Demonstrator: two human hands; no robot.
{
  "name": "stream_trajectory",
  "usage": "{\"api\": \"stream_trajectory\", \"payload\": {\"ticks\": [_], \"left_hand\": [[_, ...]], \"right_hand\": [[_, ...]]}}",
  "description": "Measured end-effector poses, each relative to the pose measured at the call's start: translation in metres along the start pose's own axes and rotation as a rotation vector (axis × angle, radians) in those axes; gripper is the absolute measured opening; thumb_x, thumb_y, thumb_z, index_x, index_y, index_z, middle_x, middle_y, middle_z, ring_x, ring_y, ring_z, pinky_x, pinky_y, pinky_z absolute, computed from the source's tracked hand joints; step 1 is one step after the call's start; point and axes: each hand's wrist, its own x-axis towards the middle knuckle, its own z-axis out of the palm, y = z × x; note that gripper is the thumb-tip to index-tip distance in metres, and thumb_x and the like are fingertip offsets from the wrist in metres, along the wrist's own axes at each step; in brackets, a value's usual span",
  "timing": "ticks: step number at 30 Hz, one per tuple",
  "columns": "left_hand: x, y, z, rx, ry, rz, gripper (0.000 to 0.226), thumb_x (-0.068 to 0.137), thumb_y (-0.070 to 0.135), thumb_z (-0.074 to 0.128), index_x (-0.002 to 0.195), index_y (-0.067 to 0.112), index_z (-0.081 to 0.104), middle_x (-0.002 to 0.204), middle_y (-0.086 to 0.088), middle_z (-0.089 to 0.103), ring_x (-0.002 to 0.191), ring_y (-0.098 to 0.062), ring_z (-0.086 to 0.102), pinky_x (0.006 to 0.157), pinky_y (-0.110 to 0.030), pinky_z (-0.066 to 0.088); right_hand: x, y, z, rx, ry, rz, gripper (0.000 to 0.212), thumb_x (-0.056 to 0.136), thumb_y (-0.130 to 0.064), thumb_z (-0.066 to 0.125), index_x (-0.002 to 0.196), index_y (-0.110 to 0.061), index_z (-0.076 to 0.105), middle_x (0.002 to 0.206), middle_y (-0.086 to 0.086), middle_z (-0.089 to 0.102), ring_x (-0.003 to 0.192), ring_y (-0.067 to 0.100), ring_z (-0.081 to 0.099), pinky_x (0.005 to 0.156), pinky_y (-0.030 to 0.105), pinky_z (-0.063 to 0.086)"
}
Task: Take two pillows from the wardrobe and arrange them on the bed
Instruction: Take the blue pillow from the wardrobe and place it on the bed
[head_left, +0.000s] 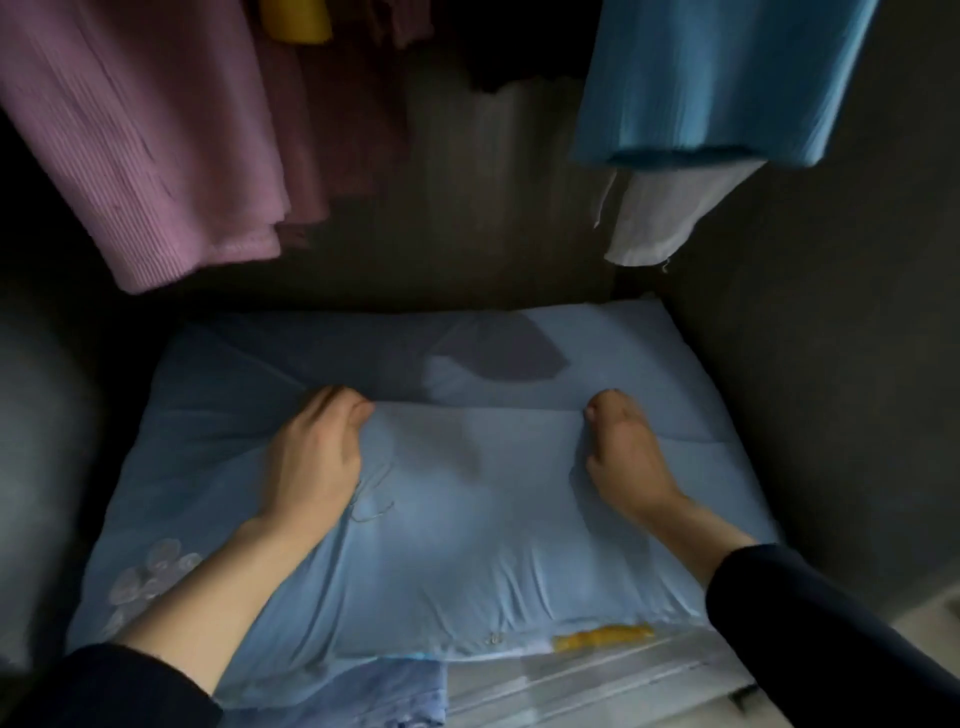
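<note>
Blue pillow (467, 519) not out of the wardrobe (805, 364) yet; left hand (317, 457) and right hand (618, 457) clench its far edge, bed untouched.

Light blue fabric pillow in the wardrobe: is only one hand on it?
No, both the left hand and right hand grip the light blue fabric pillow.

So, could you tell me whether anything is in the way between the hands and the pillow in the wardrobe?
Nothing visible is. The left hand and right hand already rest on the light blue pillow, fingers curled over its far edge. The pink garment and blue garment hang above, clear of the hands.
</note>
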Motion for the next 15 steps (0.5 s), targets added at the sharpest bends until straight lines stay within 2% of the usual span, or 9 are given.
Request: {"api": "stream_trajectory", "payload": {"ticks": [2,5,9,12,15], "left_hand": [[0.009,0.013,-0.025,-0.024,-0.010,-0.045,0.023,0.088,0.016,0.041,0.080,0.004,0.059,0.082,-0.016,0.060,0.077,-0.032,0.056,0.065,-0.039,0.041],[0.023,0.029,-0.064,-0.044,-0.092,-0.128,0.017,0.092,0.008,0.045,0.082,0.003,0.058,0.085,-0.018,0.060,0.078,-0.034,0.057,0.065,-0.036,0.034],[0.029,0.057,-0.114,-0.059,-0.355,-0.184,0.015,0.092,0.005,0.048,0.084,-0.001,0.060,0.087,-0.022,0.062,0.079,-0.037,0.060,0.073,-0.041,0.045],[0.024,0.093,-0.143,-0.099,-0.499,-0.151,0.013,0.088,-0.002,0.054,0.078,-0.005,0.062,0.081,-0.025,0.063,0.076,-0.037,0.060,0.070,-0.041,0.044],[0.020,0.132,-0.169,-0.137,-0.605,-0.092,0.016,0.088,0.006,0.054,0.077,-0.002,0.062,0.078,-0.023,0.064,0.075,-0.037,0.061,0.069,-0.042,0.045]], "right_hand": [[-0.008,-0.023,-0.023,0.054,0.018,0.075,0.021,0.069,0.013,0.048,0.078,-0.006,0.043,0.084,0.027,0.054,0.081,0.040,0.051,0.070,0.041,0.037],[-0.024,-0.061,-0.062,-0.003,-0.092,0.150,0.022,0.076,0.001,0.050,0.080,-0.013,0.033,0.084,0.028,0.058,0.077,0.043,0.055,0.060,0.038,0.033],[-0.063,-0.102,-0.129,-0.100,-0.293,0.291,0.025,0.079,-0.015,0.052,0.082,-0.013,0.026,0.087,0.024,0.064,0.081,0.044,0.059,0.059,0.035,0.028],[-0.108,-0.131,-0.190,-0.114,-0.387,0.411,0.027,0.080,-0.019,0.050,0.082,-0.014,0.024,0.089,0.021,0.065,0.083,0.042,0.059,0.060,0.035,0.028],[-0.133,-0.151,-0.255,-0.131,-0.458,0.481,0.032,0.075,-0.022,0.055,0.082,-0.013,0.025,0.091,0.022,0.064,0.083,0.043,0.059,0.060,0.035,0.029]]}}
